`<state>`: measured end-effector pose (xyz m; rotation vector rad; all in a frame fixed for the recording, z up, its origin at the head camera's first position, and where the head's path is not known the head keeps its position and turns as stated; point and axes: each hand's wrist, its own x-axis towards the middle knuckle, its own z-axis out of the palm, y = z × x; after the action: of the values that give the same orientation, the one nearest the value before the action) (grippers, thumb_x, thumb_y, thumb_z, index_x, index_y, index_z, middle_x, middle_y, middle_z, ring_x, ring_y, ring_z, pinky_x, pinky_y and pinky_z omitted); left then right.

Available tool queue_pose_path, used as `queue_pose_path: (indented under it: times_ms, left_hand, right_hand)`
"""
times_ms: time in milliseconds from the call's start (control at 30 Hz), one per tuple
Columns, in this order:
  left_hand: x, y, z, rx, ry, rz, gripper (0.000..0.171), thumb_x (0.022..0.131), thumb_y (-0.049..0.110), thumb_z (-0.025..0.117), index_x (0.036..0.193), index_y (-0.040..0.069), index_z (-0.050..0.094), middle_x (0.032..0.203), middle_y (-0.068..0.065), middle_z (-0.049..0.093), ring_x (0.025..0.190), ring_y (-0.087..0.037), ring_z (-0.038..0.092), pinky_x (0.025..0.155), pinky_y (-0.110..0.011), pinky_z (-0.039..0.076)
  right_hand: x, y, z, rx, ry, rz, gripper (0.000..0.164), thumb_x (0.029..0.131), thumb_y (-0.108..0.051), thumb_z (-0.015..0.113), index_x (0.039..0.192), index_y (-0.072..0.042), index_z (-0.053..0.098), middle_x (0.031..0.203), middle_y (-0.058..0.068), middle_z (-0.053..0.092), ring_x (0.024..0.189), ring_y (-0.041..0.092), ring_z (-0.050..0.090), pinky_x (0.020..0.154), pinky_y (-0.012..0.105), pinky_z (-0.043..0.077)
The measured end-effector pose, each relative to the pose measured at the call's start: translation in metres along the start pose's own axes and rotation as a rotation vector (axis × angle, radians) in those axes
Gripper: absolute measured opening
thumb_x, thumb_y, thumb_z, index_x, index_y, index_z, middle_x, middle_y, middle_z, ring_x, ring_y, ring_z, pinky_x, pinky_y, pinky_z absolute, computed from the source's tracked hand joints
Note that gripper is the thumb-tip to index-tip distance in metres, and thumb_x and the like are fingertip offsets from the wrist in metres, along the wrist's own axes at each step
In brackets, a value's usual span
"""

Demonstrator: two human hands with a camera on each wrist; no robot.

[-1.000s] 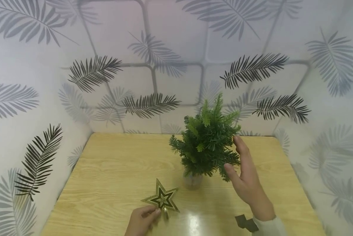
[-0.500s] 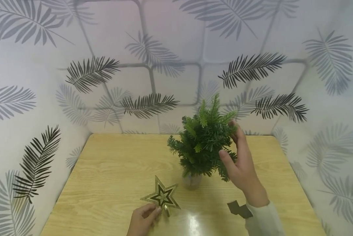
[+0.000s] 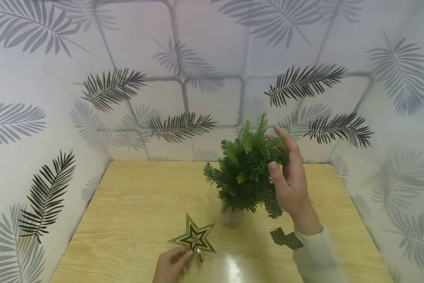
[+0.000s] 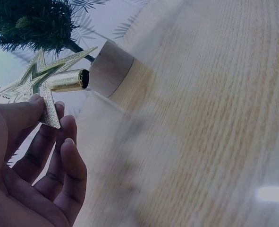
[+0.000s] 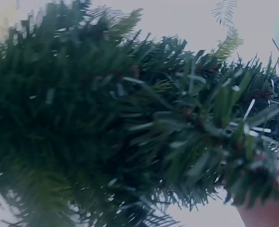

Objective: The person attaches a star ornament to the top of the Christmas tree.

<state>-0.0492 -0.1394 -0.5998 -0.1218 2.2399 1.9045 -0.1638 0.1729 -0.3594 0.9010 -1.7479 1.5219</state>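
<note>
Star (image 3: 195, 237) (likely light, stiff) is best held low, where the left hand (image 3: 171, 265) has fingers clamped on it; the right hand (image 3: 294, 184), fingers apart, touches the tree (image 3: 245, 173).

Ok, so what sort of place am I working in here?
Probably a small indoor work corner, home or studio I can't tell: a wood-grain table, leaf-print walls around it, and a small decorative tree standing on top.
</note>
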Motion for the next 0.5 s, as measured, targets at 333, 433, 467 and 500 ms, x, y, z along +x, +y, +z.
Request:
queue_pose_path:
  times_ms: [333, 433, 467, 500]
  left_hand:
    - [-0.007, 0.009, -0.003, 0.015, 0.016, -0.011, 0.033, 0.097, 0.024, 0.074, 0.111, -0.007, 0.073, 0.101, -0.015, 0.075, 0.08, -0.019, 0.07, 0.064, -0.028, 0.06]
    - [-0.006, 0.012, -0.003, 0.017, 0.015, 0.013, 0.031, 0.099, 0.023, 0.072, 0.11, -0.006, 0.073, 0.099, -0.016, 0.075, 0.078, -0.019, 0.07, 0.062, -0.027, 0.059]
    - [-0.006, 0.013, -0.003, 0.016, 0.018, 0.023, 0.03, 0.099, 0.022, 0.072, 0.11, -0.007, 0.073, 0.099, -0.016, 0.075, 0.078, -0.018, 0.07, 0.062, -0.026, 0.059]
    - [-0.006, 0.015, -0.003, 0.014, 0.023, 0.033, 0.03, 0.099, 0.021, 0.072, 0.11, -0.007, 0.073, 0.098, -0.016, 0.075, 0.077, -0.018, 0.07, 0.061, -0.026, 0.058]
  right_hand:
    - [0.017, -0.008, 0.004, -0.023, 0.007, 0.026, 0.056, 0.108, -0.026, 0.052, 0.151, 0.006, 0.04, 0.155, 0.017, 0.045, 0.132, 0.032, 0.052, 0.096, 0.03, 0.043]
    - [0.023, -0.01, 0.004, -0.026, 0.014, 0.023, 0.051, 0.104, -0.013, 0.05, 0.15, 0.007, 0.042, 0.151, 0.019, 0.049, 0.131, 0.033, 0.053, 0.096, 0.032, 0.045]
    - [0.025, -0.01, 0.003, -0.026, 0.019, 0.02, 0.05, 0.103, -0.01, 0.05, 0.149, 0.008, 0.042, 0.149, 0.019, 0.051, 0.13, 0.034, 0.054, 0.1, 0.034, 0.046]
    - [0.027, -0.011, 0.003, -0.027, 0.024, 0.018, 0.049, 0.102, -0.007, 0.049, 0.148, 0.008, 0.042, 0.147, 0.019, 0.053, 0.128, 0.033, 0.055, 0.103, 0.036, 0.045]
